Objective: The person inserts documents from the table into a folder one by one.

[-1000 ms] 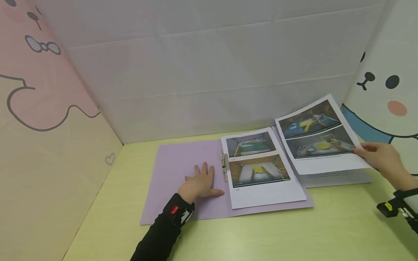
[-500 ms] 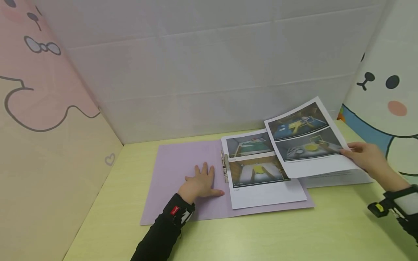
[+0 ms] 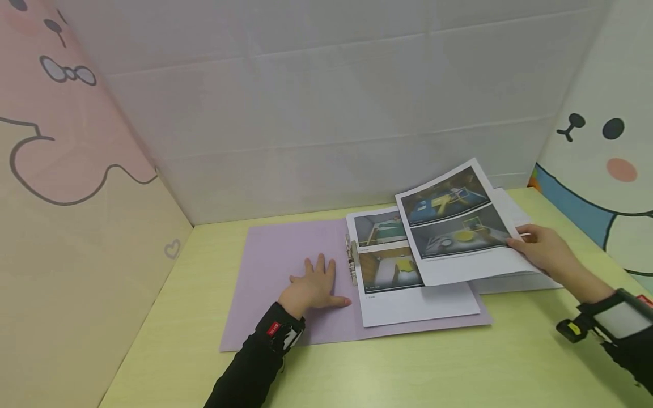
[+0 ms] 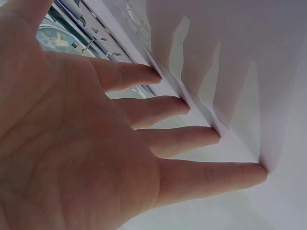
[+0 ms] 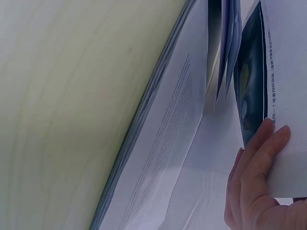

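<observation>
A lilac folder [image 3: 285, 243] lies spread on the table. My left hand [image 3: 311, 292] rests on its left cover with fingers spread; the left wrist view shows the fingertips touching the surface. Beside the thumb, a metal binder clip [image 3: 352, 260] runs along the spine. Printed sheets [image 3: 418, 309] with pictures lie on the right cover. My right hand [image 3: 548, 255] pinches the right edge of a printed sheet [image 3: 464, 272], tilted and overlapping those sheets. In the right wrist view, fingers [image 5: 259, 153] curl over that sheet's edge.
A pile of paper [image 3: 517, 281] with printed text lies right of the folder, partly under the held sheet. The pale yellow table [image 3: 398, 374] meets a white back panel [image 3: 326, 113]. Cartoon-printed panels stand at the left [image 3: 102, 238] and right [image 3: 592, 170].
My right hand has moved left with the printed sheet, which now covers more of the sheets in the folder and uncovers the pile's far corner. The left hand has stayed in place.
</observation>
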### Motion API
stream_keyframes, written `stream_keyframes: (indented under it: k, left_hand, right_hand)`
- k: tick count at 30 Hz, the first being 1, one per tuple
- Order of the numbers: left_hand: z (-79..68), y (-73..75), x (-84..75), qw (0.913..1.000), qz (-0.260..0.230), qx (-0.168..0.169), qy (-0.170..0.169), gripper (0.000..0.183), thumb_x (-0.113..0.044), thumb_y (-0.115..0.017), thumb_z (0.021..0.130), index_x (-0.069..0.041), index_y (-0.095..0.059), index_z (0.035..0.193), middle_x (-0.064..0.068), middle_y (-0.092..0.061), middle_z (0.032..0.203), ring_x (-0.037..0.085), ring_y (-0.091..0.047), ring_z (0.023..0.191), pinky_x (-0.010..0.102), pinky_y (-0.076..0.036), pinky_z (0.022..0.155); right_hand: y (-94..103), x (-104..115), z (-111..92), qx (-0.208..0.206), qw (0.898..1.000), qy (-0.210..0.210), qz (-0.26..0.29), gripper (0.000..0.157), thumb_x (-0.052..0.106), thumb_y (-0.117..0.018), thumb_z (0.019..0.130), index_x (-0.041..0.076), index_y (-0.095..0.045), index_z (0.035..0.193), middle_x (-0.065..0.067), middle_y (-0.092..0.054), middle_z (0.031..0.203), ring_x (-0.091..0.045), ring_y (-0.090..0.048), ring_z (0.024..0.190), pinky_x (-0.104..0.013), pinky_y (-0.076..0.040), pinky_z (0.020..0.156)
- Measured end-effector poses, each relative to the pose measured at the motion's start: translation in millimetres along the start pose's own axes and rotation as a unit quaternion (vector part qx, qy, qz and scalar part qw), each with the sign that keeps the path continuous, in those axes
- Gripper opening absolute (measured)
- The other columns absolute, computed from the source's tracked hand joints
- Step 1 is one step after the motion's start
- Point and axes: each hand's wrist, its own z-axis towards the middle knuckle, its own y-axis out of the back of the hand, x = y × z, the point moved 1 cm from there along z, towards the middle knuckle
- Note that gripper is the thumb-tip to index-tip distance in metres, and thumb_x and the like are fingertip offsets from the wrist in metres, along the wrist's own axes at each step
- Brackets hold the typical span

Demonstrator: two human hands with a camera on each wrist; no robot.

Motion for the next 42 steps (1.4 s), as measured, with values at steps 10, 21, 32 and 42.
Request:
stream_keyframes:
  k: [10,21,32,42]
  left_hand:
    - [9.8,6.2,-22.7,0.9999,-0.006,0.001,-0.008,0.107,-0.070,-0.056,0.072,-0.004,-0.019,0.148,0.025,-0.011,0.153,0.050,-0.010,0.133,0.078,-0.028,0.084]
    - [12.9,7.1,-26.3,0.9999,-0.005,-0.005,-0.010,0.107,-0.070,-0.056,0.072,-0.005,-0.019,0.148,0.025,-0.011,0.153,0.050,-0.010,0.133,0.078,-0.029,0.084]
    - [17.6,12.0,-32.6,1.0000,0.002,0.002,-0.009,0.108,-0.071,-0.055,0.071,-0.006,-0.019,0.148,0.024,-0.012,0.153,0.049,-0.010,0.134,0.078,-0.029,0.085]
    - [26.2,22.9,-47.9,0.9999,0.006,0.010,-0.011,0.108,-0.072,-0.055,0.071,-0.006,-0.019,0.148,0.023,-0.012,0.153,0.049,-0.011,0.134,0.077,-0.030,0.085]
  right_hand:
    - [4.1,3,0,0.018,1.000,0.018,-0.004,0.055,0.029,-0.050,0.093,-0.018,-0.039,0.121,-0.045,-0.046,0.111,-0.052,-0.044,0.100,-0.062,-0.038,0.081]
    - [-7.0,22,-2,0.033,0.999,0.033,0.001,0.052,0.025,-0.051,0.092,-0.017,-0.038,0.121,-0.045,-0.045,0.113,-0.053,-0.044,0.103,-0.063,-0.038,0.084]
    - [-15.9,32,-5,0.061,0.997,0.033,0.027,0.053,0.027,-0.051,0.093,-0.014,-0.038,0.124,-0.042,-0.045,0.116,-0.049,-0.045,0.103,-0.061,-0.039,0.084]
    - [-12.4,31,-4,0.074,0.996,0.023,0.051,0.050,0.025,-0.052,0.092,-0.013,-0.039,0.122,-0.041,-0.046,0.115,-0.048,-0.045,0.103,-0.060,-0.039,0.084]
